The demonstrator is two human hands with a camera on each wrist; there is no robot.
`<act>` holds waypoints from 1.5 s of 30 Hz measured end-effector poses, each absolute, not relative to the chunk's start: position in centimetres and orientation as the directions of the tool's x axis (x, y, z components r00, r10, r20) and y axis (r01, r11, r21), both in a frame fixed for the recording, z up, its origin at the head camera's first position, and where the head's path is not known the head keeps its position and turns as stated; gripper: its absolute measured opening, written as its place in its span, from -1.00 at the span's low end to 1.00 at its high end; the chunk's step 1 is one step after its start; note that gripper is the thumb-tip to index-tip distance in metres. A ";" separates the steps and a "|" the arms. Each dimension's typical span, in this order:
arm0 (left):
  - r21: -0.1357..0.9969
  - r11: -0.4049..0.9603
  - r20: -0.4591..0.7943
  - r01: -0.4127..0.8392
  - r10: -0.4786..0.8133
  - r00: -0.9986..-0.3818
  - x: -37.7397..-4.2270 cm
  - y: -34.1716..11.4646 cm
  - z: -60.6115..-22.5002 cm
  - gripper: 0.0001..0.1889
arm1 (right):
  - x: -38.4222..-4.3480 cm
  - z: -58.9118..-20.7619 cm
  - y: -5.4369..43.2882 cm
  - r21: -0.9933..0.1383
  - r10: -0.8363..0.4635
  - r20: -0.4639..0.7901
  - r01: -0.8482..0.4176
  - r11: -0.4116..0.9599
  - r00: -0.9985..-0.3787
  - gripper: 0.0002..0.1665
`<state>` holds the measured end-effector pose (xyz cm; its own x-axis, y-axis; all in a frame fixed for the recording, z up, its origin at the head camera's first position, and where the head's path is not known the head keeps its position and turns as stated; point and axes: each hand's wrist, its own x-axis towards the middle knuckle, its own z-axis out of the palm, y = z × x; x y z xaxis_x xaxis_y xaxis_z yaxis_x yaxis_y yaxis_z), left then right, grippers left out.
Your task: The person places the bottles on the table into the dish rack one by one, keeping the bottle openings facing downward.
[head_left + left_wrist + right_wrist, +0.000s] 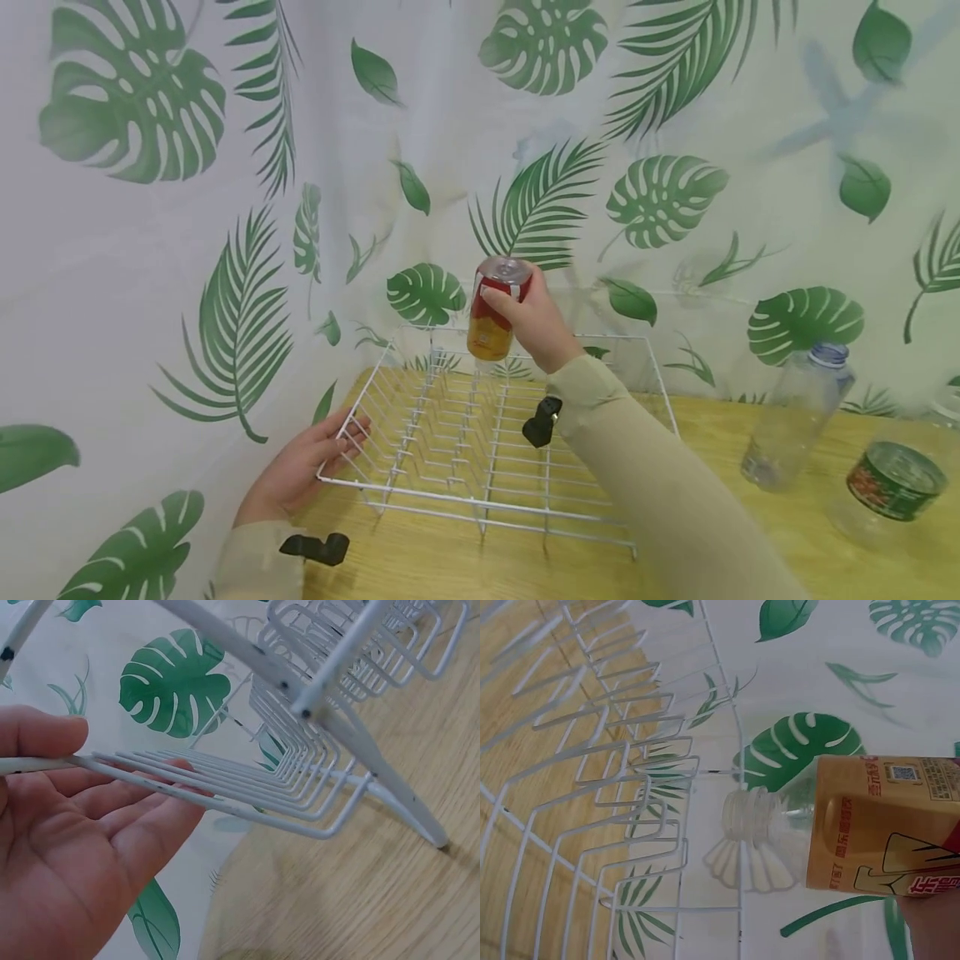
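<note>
1. Leaf-print sheeting (pixel 420 133) backs your wood-grain table (pixel 420 558)
2. Risk: your bottle (pixel 487 329), base up, could snag its neck on a prong of the wire rack (pixel 480 502) if lowered off-line with the gaps
3. Risk: rack may skid or tip, I judge, if your steadying side lifts or pushes unevenly
4. Bottle sits at 12 o'clock over the rack's far side; contact with the wires: cannot tell; it lies at 2 o'clock from your left hand (pixel 300 467), inside your right hand (pixel 536 325)
5. Hands well apart: right grips the bottle; left holds the rack's rail at 9 o'clock, thumb above, fingers beneath; firmness: cannot tell
</note>
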<state>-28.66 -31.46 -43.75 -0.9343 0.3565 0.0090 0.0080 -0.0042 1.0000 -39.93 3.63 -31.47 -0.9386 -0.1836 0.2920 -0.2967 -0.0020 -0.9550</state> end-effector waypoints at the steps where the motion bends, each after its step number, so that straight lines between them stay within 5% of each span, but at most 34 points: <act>1: 1.000 -0.002 0.008 0.008 0.356 -0.934 -28.6 -31.5 -43.8 -0.33 | -40.3 -31.6 3.3 -0.958 -0.175 0.284 -0.287 -0.005 -0.943 -0.10; 11: 0.999 0.027 -0.030 -0.023 0.312 -0.950 -28.5 -30.2 -43.5 -0.35 | -42.0 -33.1 0.5 -0.981 -0.128 0.178 -0.187 0.056 -0.976 -0.03; 24: 0.998 0.061 -0.031 -0.020 0.190 -0.981 -28.4 -29.0 -43.2 -0.33 | -42.4 -38.0 -1.0 -0.961 -0.132 0.193 -0.215 0.175 -0.972 0.05; 45: 0.997 0.073 -0.039 -0.030 0.126 -0.991 -28.6 -29.4 -43.2 -0.31 | -42.5 -37.0 -1.1 -0.957 -0.126 0.128 -0.156 0.245 -0.984 0.29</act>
